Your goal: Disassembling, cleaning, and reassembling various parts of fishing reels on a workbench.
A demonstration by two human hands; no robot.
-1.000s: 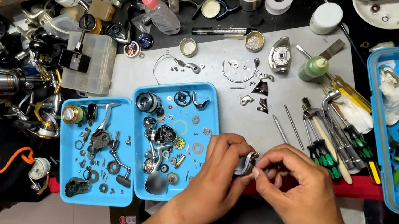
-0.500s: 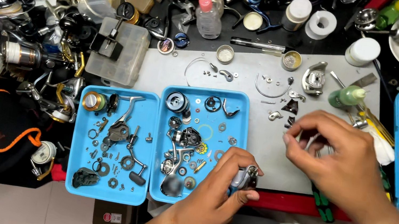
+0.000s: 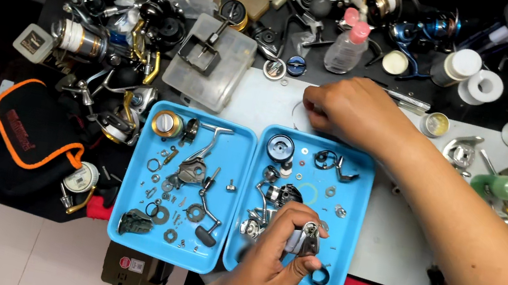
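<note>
Left hand grips small metal reel part; blue plastic tray beneath.

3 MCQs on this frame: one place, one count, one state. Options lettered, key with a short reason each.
1. Where is the right hand?
A. on the white mat beyond the trays
B. inside the left tray
C. on the black pouch

2. How many blue trays lie side by side in front of the person?
A. one
B. two
C. four

3. What is the state of the left hand?
A. open and flat
B. closed around a small metal reel part
C. out of view

Key: 1 A, its fingers press on the mat above the right blue tray. 2 B, the left blue tray and the right one sit edge to edge. 3 B, the fingers wrap the part over the right tray.
</note>
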